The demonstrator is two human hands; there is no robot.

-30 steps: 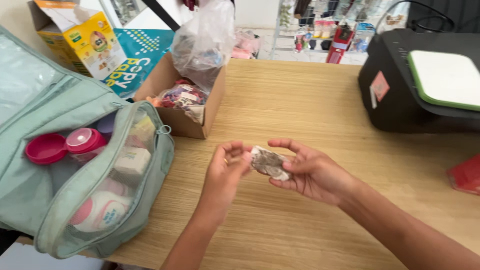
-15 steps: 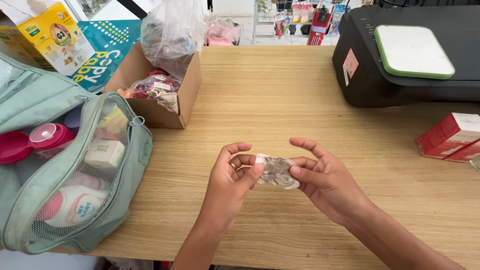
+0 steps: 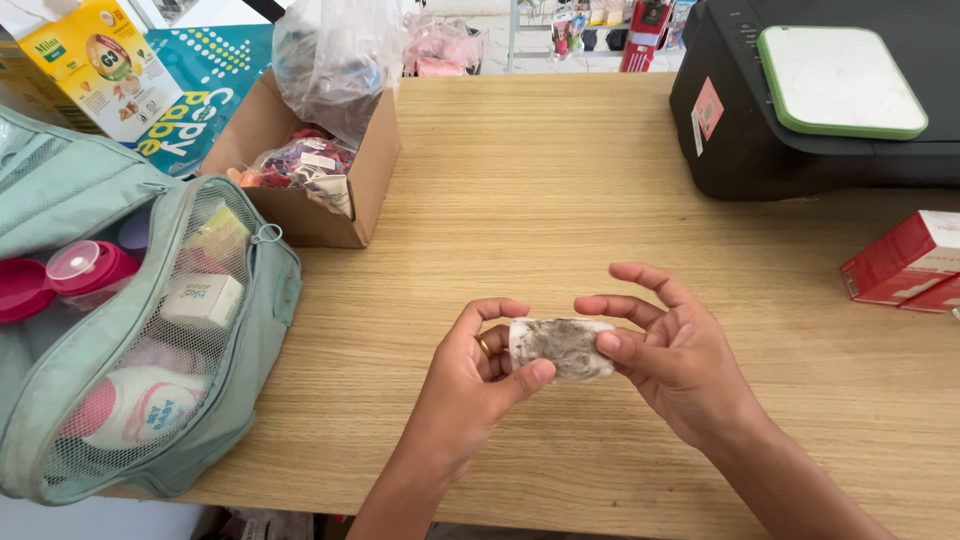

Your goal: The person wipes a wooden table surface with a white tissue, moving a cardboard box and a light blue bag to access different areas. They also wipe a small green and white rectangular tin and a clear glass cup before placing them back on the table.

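A light wooden table [image 3: 560,180] fills the view. At its left edge lies an open pale-green bag [image 3: 90,330] with a mesh pocket, holding a pink-capped bottle [image 3: 85,272] and small white containers. At the upper right stands a black printer [image 3: 800,130] with a white, green-rimmed lid. Beyond the bag sits an open cardboard box [image 3: 320,180] of small wrapped items, with a clear plastic bag [image 3: 335,55] resting on its top. A red and white carton [image 3: 905,262] lies at the right edge, below the printer. Near the front centre, both hands meet above the table: the left hand [image 3: 475,385], wearing a ring, and the right hand [image 3: 675,360] each pinch one end of a small, soiled white wipe [image 3: 558,347], folded into a short roll and held level between thumbs and fingertips, clear of the tabletop.
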